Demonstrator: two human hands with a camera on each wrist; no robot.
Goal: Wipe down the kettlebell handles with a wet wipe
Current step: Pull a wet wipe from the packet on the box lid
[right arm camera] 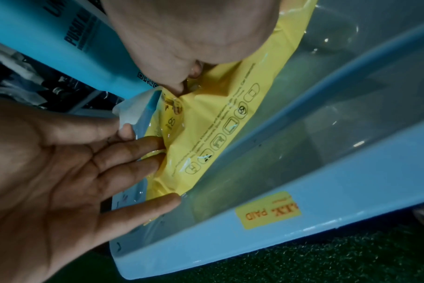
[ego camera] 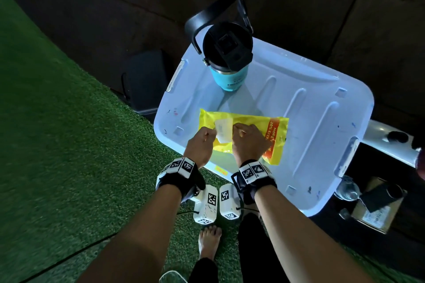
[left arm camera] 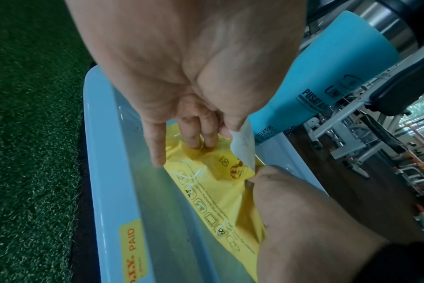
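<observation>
A yellow wet wipe pack [ego camera: 253, 126] lies flat on a pale blue bin lid [ego camera: 310, 122]. My left hand [ego camera: 212, 135] pinches the pack's white seal flap [left arm camera: 242, 147] between thumb and forefinger and holds it lifted, while its other fingers [left arm camera: 196, 139] press on the yellow film. My right hand [ego camera: 239, 131] has its fingers curled and dug in at the pack's opening [right arm camera: 182, 88] beside the flap. Whether it has a wipe between them is hidden. No kettlebell shows in any view.
A teal bottle [ego camera: 227, 60] with a black lid and strap stands on the far part of the bin lid. Green turf [ego camera: 57, 145] lies to the left, a black case [ego camera: 147, 80] behind. A cardboard box [ego camera: 377, 209] and a glass jar [ego camera: 347, 188] sit at the right.
</observation>
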